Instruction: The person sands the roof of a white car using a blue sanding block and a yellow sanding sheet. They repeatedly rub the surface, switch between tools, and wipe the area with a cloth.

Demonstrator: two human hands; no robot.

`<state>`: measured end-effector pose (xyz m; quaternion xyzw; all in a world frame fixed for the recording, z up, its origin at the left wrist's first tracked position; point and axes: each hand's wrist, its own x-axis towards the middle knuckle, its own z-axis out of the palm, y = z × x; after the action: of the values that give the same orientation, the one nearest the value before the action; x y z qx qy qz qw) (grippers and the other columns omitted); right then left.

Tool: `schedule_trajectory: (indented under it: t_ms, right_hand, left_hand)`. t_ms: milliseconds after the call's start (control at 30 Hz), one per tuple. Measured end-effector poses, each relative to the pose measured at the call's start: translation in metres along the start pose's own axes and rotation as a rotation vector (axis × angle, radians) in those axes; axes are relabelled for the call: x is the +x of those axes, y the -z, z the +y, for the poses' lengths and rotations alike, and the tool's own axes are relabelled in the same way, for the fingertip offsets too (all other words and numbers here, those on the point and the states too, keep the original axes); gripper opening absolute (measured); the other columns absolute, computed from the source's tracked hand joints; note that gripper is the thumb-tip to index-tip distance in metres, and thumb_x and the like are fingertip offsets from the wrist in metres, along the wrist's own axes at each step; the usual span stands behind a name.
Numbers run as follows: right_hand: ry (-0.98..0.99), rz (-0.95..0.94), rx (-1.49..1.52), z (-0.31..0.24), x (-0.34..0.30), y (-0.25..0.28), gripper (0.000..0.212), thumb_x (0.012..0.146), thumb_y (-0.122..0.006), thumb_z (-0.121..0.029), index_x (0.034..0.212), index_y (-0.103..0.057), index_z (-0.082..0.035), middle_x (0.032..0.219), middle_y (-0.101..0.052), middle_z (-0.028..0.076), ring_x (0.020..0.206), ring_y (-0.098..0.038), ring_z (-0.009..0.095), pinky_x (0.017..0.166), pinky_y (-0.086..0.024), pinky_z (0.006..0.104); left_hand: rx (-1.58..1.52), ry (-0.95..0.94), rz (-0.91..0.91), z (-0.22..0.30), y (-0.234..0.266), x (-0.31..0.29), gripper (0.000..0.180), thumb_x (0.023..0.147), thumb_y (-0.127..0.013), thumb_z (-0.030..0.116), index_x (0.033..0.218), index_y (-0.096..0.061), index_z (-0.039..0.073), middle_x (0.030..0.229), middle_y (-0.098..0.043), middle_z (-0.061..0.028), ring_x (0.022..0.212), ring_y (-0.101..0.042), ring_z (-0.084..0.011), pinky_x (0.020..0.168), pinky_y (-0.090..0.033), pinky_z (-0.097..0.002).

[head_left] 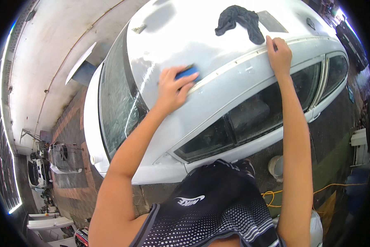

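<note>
My left hand (173, 88) is closed around a blue sanding block (187, 74), which lies against the pale roof (205, 51) of a car. The hand is slightly blurred, beside the long groove (230, 66) along the roof's near side. Further right, my right hand (280, 55) rests at the roof edge with its fingers curled in; whatever may be inside them is hidden. Just beyond it a crumpled black cloth (239, 22) lies on the roof, next to a flat grey rectangular sheet (272, 21). Whitish wet streaks show near the windshield (118, 88).
Side windows (257, 108) and a door handle run along the car's near side. A bucket (276, 168) stands on the floor near my right arm, with a yellow cable (337, 186) beyond. Car parts (65, 157) stand far left. A small crumpled piece (139, 29) sits on the roof.
</note>
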<state>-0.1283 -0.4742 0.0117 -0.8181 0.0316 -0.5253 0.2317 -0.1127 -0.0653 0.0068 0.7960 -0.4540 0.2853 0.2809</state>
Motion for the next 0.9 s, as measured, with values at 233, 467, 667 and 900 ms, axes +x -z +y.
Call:
schedule_trajectory:
  t_ms: [233,467,667,900]
  right_hand:
    - [0.007,-0.024,0.067,-0.005,-0.001,-0.009,0.037,0.102,-0.072,-0.029,0.08,-0.062,-0.001,0.077,-0.064,0.015,0.068,-0.061,0.036,0.066,-0.049,0.0444]
    - [-0.037,-0.018,0.021,0.01,0.002,-0.003,0.035,0.103,-0.072,-0.031,0.084,-0.066,-0.002,0.079,-0.067,0.014,0.069,-0.063,0.033,0.068,-0.05,0.0419]
    - [-0.011,-0.034,0.068,0.0,0.0,-0.01,0.035,0.102,-0.072,-0.031,0.083,-0.066,-0.002,0.078,-0.067,0.014,0.068,-0.063,0.034,0.066,-0.05,0.0429]
    - [-0.014,-0.014,0.044,-0.002,0.0,-0.007,0.033,0.102,-0.072,-0.026,0.082,-0.065,-0.001,0.079,-0.066,0.013,0.071,-0.064,0.032,0.068,-0.05,0.0426]
  left_hand:
    - [0.356,0.566,0.149,-0.114,0.0,0.049,0.024,0.089,-0.079,0.029,0.113,-0.084,0.026,0.114,-0.067,-0.01,0.109,-0.061,-0.0347,0.094,-0.051,-0.0488]
    - [0.02,0.186,0.004,0.011,0.023,-0.046,0.034,0.083,-0.083,0.019,0.117,-0.084,0.025,0.116,-0.067,-0.0144,0.115,-0.061,-0.0347,0.101,-0.049,-0.0471]
    - [0.347,0.499,0.184,-0.069,0.027,-0.013,0.026,0.087,-0.081,0.019,0.113,-0.083,0.02,0.113,-0.064,-0.0148,0.112,-0.06,-0.0372,0.099,-0.047,-0.0463]
    - [0.146,0.213,0.068,-0.036,0.044,-0.05,0.033,0.084,-0.085,0.018,0.117,-0.083,0.022,0.114,-0.065,-0.0162,0.108,-0.061,-0.0363,0.094,-0.051,-0.0481]
